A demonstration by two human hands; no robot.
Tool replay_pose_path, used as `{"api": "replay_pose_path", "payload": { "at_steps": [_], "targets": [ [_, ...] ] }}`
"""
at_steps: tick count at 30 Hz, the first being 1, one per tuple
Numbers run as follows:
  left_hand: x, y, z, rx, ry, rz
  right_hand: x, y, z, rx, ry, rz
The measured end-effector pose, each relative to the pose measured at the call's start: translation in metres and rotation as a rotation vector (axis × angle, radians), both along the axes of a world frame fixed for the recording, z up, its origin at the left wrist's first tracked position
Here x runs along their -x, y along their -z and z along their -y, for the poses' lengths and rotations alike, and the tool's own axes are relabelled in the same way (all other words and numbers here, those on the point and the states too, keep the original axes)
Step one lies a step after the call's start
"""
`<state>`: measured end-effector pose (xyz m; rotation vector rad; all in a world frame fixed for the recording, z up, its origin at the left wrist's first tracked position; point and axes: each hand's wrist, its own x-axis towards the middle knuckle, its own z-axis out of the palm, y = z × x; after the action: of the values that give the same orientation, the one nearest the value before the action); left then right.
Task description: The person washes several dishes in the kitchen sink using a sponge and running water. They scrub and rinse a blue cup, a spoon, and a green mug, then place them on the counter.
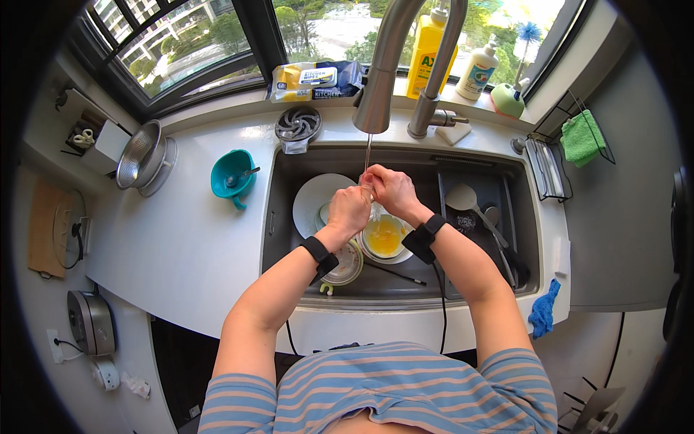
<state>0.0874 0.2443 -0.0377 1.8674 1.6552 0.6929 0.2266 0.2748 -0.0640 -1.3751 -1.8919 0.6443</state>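
My left hand (349, 209) and my right hand (391, 190) meet under the thin stream of water (368, 151) from the pull-down faucet (375, 103). Their fingers are curled and pinched together; a small pinkish, wet patch shows between them, too blurred to identify. Directly below, a bowl with yellowish liquid (386, 236) sits on other dishes in the dark sink (347, 290). A white plate (306, 203) lies left of my hands, partly covered by another dish. Under my left wrist stands a round, green-rimmed container (355, 266) with scraps inside.
A grey tray (448, 271) on the sink's right holds a white ladle (461, 196) and other utensils. A chopstick-like rod (398, 274) lies on the sink floor. On the left counter are a teal bowl (221, 172) and a metal colander (142, 157). A blue cloth (544, 310) hangs at right.
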Motion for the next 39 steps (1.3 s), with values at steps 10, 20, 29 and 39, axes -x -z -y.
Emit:
{"api": "replay_pose_path", "payload": {
  "at_steps": [10,20,29,39],
  "targets": [
    [-0.010,0.015,-0.020,0.113,-0.219,0.313,0.020,0.002,-0.011,0.549,0.250,-1.081],
    [-0.009,0.005,-0.057,0.439,-0.519,0.715,0.045,-0.008,-0.002,0.443,0.121,-1.115],
    [-0.012,0.002,-0.049,0.687,-0.284,1.303,0.054,-0.025,0.006,-0.161,0.126,-0.525],
    [-0.008,0.014,-0.028,1.032,-0.057,1.259,-0.012,-0.024,-0.007,0.073,0.085,-0.274]
  ]
}}
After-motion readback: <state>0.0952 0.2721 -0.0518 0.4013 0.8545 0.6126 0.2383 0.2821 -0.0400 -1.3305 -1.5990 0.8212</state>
